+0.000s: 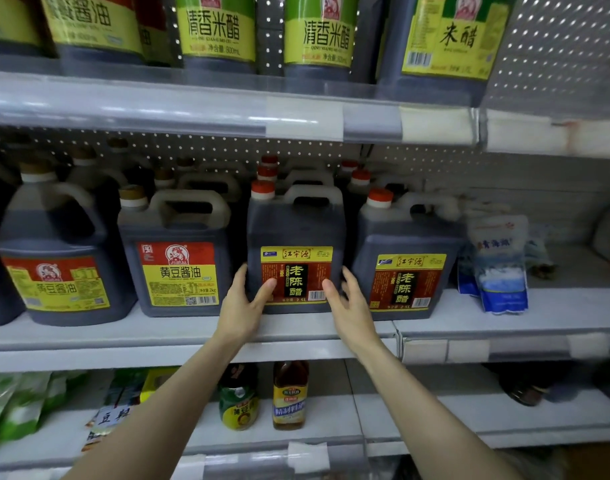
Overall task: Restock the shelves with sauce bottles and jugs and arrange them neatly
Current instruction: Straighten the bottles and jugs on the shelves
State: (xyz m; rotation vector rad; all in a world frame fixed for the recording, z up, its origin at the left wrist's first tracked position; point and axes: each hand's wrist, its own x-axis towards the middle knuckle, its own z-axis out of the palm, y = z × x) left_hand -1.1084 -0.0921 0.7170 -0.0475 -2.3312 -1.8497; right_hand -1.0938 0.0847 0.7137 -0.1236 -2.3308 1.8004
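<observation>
Shop shelf [192, 332], vinegar jug [296, 230] between left hand [243, 306] and right hand [348, 306], fingers clasping its sides.

3 shelves of sauce stuff in front of me

The white middle shelf [192, 327] has a front row of big dark jugs, all upright. There's a soy sauce jug [54, 271] on the left and another soy sauce one [179, 258] next to it. Then comes the black-vinegar jug [296, 254], with a second vinegar jug [404, 268] just beside it and more red-capped jugs lined up behind. Blue-and-white bags [500, 268] lean at the right end. The top shelf [158, 109] holds green-label rice vinegar bottles [215, 29] and a yellow-label jug [445, 39]. The bottom shelf [435, 414] has 2 small bottles [290, 396] side by side, with green packets [16, 403] off left.
</observation>
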